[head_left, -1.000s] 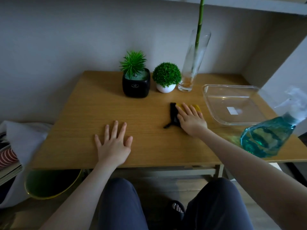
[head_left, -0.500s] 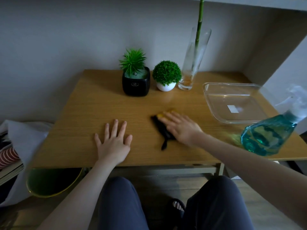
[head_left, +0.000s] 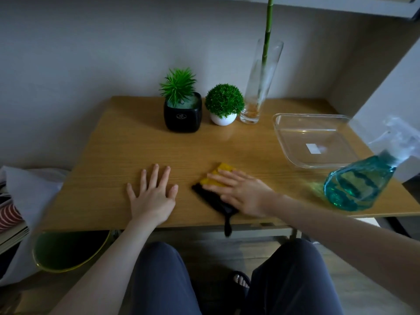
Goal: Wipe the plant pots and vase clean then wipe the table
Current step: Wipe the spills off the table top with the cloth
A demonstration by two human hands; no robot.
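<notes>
My right hand (head_left: pixel 242 193) presses flat on a yellow and black cloth (head_left: pixel 214 178) near the front edge of the wooden table (head_left: pixel 127 160); a black strap of the cloth hangs over that edge. Just left of it, my left hand (head_left: pixel 151 196) lies flat on the table, fingers spread, holding nothing. Along the back stand a black square pot (head_left: pixel 183 117) with a spiky green plant, a white round pot (head_left: pixel 222 119) with a green ball plant, and a tall glass vase (head_left: pixel 256 96) with a green stalk.
A clear plastic tray (head_left: pixel 293 153) sits at the right. A blue spray bottle (head_left: pixel 356 185) stands at the front right corner. A green-rimmed bin (head_left: pixel 66 253) sits on the floor under the left side, beside a white bag (head_left: pixel 27 187). My knees are under the table.
My right hand has slid the cloth leftward and toward the front edge, and the strap now hangs off the table. My left hand has stayed in place.
</notes>
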